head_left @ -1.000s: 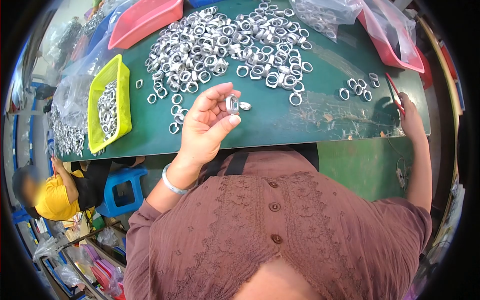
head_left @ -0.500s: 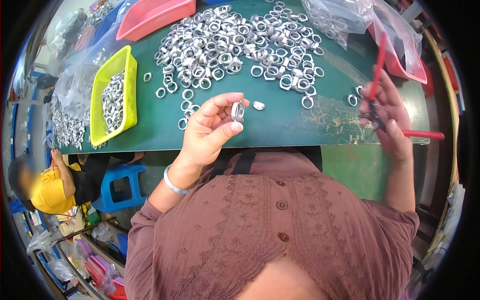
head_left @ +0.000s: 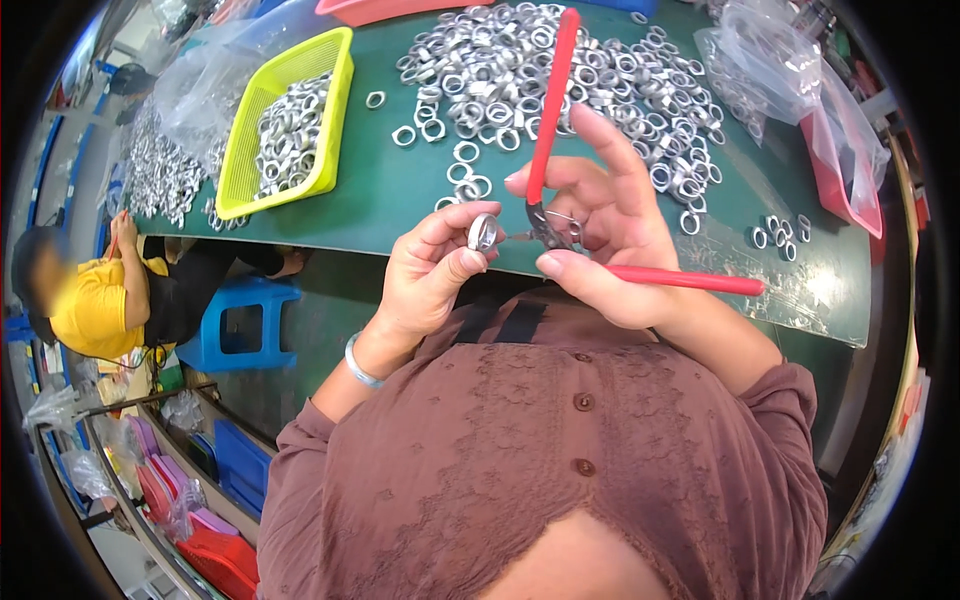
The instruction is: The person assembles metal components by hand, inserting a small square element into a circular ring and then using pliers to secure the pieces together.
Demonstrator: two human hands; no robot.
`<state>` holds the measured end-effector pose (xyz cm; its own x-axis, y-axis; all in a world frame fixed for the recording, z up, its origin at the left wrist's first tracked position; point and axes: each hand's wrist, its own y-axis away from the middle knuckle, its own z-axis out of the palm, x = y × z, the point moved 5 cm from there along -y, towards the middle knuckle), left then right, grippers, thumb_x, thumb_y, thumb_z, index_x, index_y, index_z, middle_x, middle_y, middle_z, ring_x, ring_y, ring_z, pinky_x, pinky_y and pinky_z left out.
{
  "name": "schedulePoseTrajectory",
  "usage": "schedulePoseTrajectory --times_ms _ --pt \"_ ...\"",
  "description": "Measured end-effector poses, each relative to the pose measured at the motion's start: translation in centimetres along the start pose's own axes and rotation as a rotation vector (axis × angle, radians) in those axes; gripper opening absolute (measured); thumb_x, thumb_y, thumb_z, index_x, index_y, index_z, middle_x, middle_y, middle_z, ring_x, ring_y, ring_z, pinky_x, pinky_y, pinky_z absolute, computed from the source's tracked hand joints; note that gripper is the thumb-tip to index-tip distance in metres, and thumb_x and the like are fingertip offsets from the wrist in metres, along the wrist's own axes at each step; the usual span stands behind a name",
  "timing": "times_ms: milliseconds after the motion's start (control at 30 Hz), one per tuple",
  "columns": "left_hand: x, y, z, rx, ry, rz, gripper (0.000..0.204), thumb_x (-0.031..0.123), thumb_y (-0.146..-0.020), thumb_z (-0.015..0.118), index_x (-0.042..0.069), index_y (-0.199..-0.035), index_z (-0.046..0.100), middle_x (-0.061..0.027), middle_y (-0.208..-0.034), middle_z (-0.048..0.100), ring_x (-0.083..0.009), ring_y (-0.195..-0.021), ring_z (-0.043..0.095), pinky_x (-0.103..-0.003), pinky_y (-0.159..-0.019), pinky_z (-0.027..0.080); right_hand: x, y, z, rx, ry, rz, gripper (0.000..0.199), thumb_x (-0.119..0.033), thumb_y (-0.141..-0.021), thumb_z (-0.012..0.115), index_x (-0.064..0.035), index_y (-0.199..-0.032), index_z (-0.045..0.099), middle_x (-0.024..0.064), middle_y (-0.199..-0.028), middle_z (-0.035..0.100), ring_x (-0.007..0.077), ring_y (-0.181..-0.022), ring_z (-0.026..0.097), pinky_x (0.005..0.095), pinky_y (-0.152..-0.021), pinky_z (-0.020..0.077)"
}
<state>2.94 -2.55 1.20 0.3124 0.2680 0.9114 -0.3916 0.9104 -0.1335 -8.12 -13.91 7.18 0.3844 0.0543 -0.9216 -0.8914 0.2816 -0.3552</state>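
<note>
My left hand (head_left: 432,262) pinches a silver metal ring nut (head_left: 483,233) between thumb and fingertips, its opening turned to the right. In my right hand (head_left: 620,225) is a pair of red-handled pliers (head_left: 545,228), handles spread wide. One handle rises past the index finger and the other runs out under the thumb. The pliers' thin tips point left, right beside the ring nut; whether they touch it I cannot tell. Both hands are above the near edge of the green table (head_left: 370,225). A large pile of similar ring nuts (head_left: 490,80) lies beyond them.
A yellow basket (head_left: 345,110) of ring nuts stands left of the pile. Several loose nuts (head_left: 783,238) lie at the right, near a pink tray (head_left: 850,185) with plastic bags. A person in yellow (head_left: 95,310) sits at far left by a blue stool (head_left: 245,325).
My right hand has brought the pliers left, from the table's right side to beside the ring nut. The left hand still holds the nut. The whole view has shifted.
</note>
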Motion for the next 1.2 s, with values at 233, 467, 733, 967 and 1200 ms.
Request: schedulePoseTrajectory --times_ms 233,467,733,967,1200 --pt "0.3 1.3 -2.1 -0.028 -0.034 0.083 0.037 0.012 -0.082 0.059 -0.004 -0.115 0.051 -0.005 -0.095 0.051 -0.0119 -0.086 0.05 -0.025 -0.079 0.041 2.3 -1.1 2.6 -0.108 0.217 -0.172 0.079 0.008 -0.073 0.054 -0.0107 -0.138 0.012 0.0143 -0.114 0.048 0.0096 -0.068 0.049 0.0224 -0.058 0.0389" --pt "0.2 1.4 -2.7 -0.03 -0.073 0.091 0.037 0.012 -0.081 0.06 -0.004 -0.113 0.052 -0.0111 -0.105 0.052 -0.0169 -0.096 0.051 -0.028 -0.085 0.039 2.4 -1.4 3.8 -0.222 0.366 -0.168 0.078 0.011 -0.074 0.051 -0.0068 -0.137 0.009 0.0188 -0.121 0.044 0.0117 -0.068 0.051 0.023 -0.055 0.0392" --pt "-0.3 1.3 -3.0 -0.049 -0.07 0.055 0.033 0.013 -0.081 0.061 -0.005 -0.108 0.054 -0.0108 -0.101 0.054 -0.0176 -0.094 0.051 -0.03 -0.086 0.039 2.8 -1.5 3.5 -0.199 0.322 -0.112 0.079 0.01 -0.073 0.053 -0.0069 -0.137 0.01 0.0179 -0.119 0.046 0.0108 -0.066 0.049 0.0223 -0.054 0.0387" --pt "0.3 2.3 -4.1 -0.037 -0.079 0.031 0.033 0.013 -0.081 0.061 -0.005 -0.108 0.054 -0.0102 -0.102 0.054 -0.0175 -0.094 0.051 -0.031 -0.087 0.039 2.6 -2.3 4.8 -0.257 0.429 -0.219 0.077 0.009 -0.073 0.054 -0.0089 -0.137 0.014 0.0147 -0.114 0.049 0.0112 -0.065 0.048 0.0238 -0.054 0.0402" --pt "3.1 5.3 -7.0 0.065 -0.071 0.126 0.035 0.012 -0.081 0.06 -0.005 -0.111 0.053 -0.0118 -0.111 0.053 -0.0199 -0.103 0.051 -0.032 -0.091 0.038 3.7 -4.7 9.2 -0.377 0.399 -0.298 0.075 0.009 -0.073 0.053 -0.0088 -0.136 0.016 0.0139 -0.112 0.049 0.0124 -0.063 0.049 0.0249 -0.053 0.0407"
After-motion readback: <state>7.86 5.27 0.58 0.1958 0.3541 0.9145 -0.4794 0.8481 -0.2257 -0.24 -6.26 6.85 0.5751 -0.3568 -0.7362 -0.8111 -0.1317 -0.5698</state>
